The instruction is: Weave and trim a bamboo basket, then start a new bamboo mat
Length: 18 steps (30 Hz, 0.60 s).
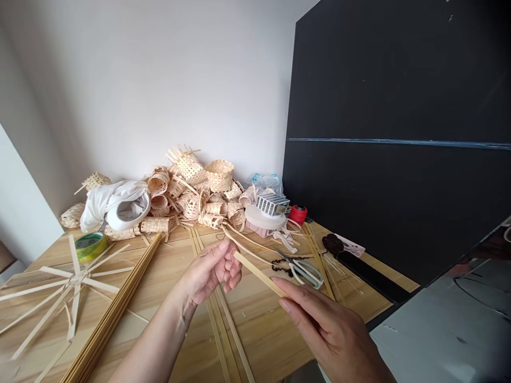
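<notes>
My right hand (327, 324) pinches a flat, pale bamboo strip (257, 272) between thumb and fingers. The strip slants up and left, its far end beside the fingertips of my left hand (211, 270). The thumb and forefinger of that left hand are pressed together, the other fingers curled; whatever lies between them is too small to make out. Behind the fingers a thin curved strip (249, 243) runs to the right. Several long bamboo strips (217, 335) lie on the wooden table (167, 330) beneath my hands.
Left are a star of crossed strips (77, 279), a bamboo bundle (115, 303) and a tape roll (91, 246). Woven baskets (219, 175) are heaped by the wall, near a white cloth (115, 199). Scissors (305, 271) and red thread (297, 214) lie right, before a black panel (391, 175).
</notes>
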Each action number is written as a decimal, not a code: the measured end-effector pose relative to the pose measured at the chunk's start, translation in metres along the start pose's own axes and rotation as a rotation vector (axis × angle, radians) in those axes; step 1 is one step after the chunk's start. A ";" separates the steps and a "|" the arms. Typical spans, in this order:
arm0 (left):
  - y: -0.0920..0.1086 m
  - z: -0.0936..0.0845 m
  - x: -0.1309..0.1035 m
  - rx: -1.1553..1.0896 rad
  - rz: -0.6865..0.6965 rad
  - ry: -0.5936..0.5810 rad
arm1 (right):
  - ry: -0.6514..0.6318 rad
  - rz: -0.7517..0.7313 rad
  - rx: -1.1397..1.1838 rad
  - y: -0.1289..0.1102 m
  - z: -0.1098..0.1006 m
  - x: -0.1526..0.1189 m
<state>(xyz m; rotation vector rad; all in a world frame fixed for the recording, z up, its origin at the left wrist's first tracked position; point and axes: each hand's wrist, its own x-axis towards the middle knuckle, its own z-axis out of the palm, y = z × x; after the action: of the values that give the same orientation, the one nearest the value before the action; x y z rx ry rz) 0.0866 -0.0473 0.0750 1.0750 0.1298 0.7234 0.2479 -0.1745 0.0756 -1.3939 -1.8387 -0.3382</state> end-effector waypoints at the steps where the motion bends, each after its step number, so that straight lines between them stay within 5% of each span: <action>1: -0.001 0.001 0.000 0.003 0.000 -0.005 | 0.003 -0.009 -0.002 0.000 0.000 -0.001; 18: -0.010 0.020 0.002 -0.176 -0.056 0.005 | -0.051 0.059 0.061 0.002 0.003 -0.002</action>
<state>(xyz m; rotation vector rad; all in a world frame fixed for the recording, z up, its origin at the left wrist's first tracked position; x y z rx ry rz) 0.1017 -0.0636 0.0767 0.8990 0.0980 0.6747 0.2487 -0.1730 0.0714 -1.4229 -1.8300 -0.2162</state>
